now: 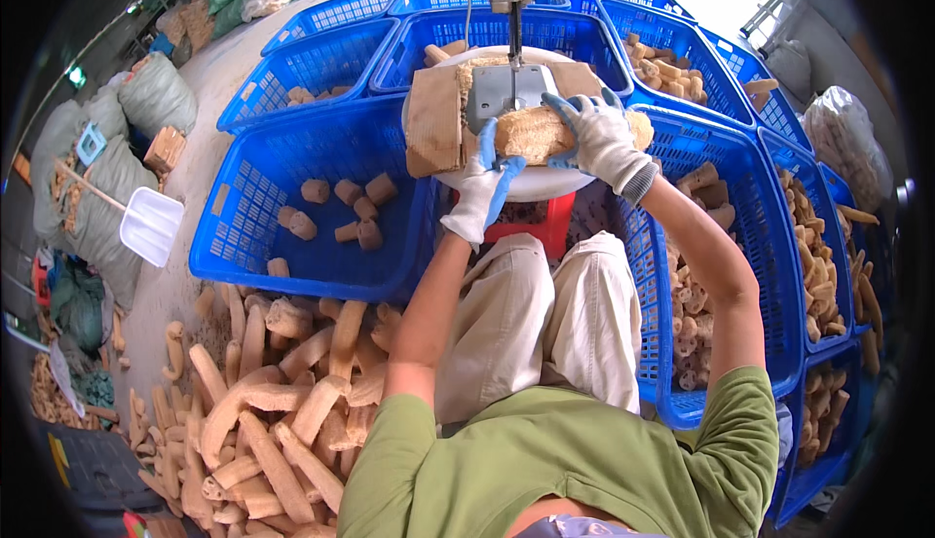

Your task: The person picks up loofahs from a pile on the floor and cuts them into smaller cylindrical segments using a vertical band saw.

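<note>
A thick dried loofah (537,135) lies crosswise at the front of a small cutting machine's metal plate (504,89). My right hand (599,133), in a white and blue work glove, grips the loofah toward its right end, which sticks out past the hand. My left hand (482,187), gloved alike, is at the loofah's left end with thumb and fingers apart; whether it presses on the loofah is not certain. The machine's narrow upright blade or rod (516,49) comes down just behind the loofah. Cardboard (432,122) flanks the plate on a round white base.
A blue crate (314,286) at the left holds several short loofah pieces. Another blue crate (665,363) at the right holds many cut pieces. Whole loofahs (277,458) are heaped on the floor at the lower left. More crates surround the machine, and a white scoop (151,225) is farther left.
</note>
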Action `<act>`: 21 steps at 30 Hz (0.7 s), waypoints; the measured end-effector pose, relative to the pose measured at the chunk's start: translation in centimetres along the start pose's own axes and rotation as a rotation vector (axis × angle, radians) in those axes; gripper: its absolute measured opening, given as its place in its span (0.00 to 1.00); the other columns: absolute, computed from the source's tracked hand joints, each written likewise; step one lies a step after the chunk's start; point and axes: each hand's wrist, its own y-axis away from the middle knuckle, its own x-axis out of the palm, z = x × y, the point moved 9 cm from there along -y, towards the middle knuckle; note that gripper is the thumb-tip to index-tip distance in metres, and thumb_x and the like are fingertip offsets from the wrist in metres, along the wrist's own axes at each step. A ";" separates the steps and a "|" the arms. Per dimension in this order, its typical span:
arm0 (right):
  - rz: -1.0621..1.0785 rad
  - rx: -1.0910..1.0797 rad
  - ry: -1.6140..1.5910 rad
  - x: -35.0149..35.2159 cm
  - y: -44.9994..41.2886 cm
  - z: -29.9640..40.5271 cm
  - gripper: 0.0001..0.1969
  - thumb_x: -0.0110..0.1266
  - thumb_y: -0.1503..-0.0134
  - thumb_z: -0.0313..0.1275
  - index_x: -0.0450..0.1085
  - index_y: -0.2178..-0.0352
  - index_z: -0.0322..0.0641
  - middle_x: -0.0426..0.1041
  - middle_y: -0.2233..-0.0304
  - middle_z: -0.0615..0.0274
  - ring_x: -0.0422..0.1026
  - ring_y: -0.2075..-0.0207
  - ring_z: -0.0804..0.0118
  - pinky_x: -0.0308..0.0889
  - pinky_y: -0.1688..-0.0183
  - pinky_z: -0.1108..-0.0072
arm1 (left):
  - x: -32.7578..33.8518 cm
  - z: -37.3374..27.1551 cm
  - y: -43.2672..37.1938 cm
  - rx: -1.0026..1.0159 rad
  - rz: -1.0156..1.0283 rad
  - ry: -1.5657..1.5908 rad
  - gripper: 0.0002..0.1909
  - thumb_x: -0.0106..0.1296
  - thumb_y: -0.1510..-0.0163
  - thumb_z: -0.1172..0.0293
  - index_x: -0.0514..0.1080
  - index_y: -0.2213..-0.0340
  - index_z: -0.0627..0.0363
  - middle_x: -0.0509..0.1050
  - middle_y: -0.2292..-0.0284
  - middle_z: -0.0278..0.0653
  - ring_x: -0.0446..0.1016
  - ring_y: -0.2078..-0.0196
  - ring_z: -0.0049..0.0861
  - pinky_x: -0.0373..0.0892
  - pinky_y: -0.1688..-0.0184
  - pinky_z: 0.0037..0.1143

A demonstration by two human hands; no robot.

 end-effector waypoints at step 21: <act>-0.010 0.137 -0.056 4.3 -6.2 -3.9 0.40 0.66 0.54 0.55 0.64 0.41 0.61 0.73 0.53 0.57 0.72 0.49 0.55 0.68 0.49 0.65 | -1.5 3.6 -9.7 -0.010 -0.062 -0.462 0.06 0.61 0.45 0.70 0.78 0.67 0.60 0.74 0.79 0.33 0.66 0.80 0.17 0.65 0.76 0.23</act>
